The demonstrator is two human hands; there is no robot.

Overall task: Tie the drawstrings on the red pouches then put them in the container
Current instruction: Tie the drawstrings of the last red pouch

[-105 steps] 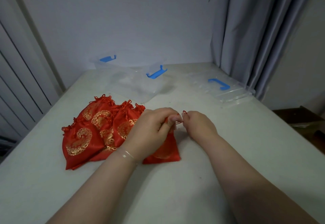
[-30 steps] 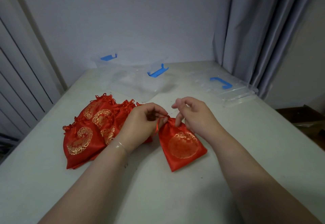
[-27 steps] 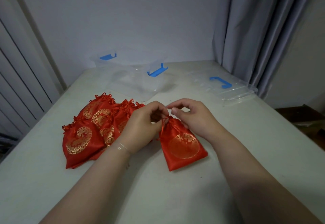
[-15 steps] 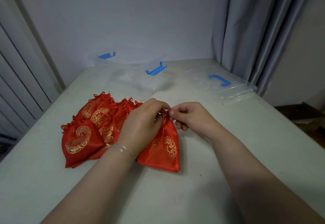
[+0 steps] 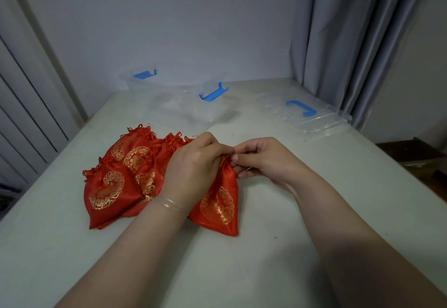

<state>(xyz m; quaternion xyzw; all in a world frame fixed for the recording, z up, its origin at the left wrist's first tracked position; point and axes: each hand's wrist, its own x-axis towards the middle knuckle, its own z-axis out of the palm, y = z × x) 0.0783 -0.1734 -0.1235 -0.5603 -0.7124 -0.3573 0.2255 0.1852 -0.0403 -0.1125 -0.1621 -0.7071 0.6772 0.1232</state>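
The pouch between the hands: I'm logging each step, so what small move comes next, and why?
Probably pull the drawstring ends apart to cinch the knot: both hands, left hand and right hand, pinch at the gathered neck of the pouch, which lies on the table.

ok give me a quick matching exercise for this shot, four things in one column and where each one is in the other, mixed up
Things:
1. red pouch being tied
2. pile of red pouches
3. clear container
4. clear lid

Places:
A. far right of the table, by the curtain
B. at the back of the table, near the wall
C. on the table left of the hands
D. its neck pinched by both hands

Pairs: 1-D, 2-C, 3-B, 4-A
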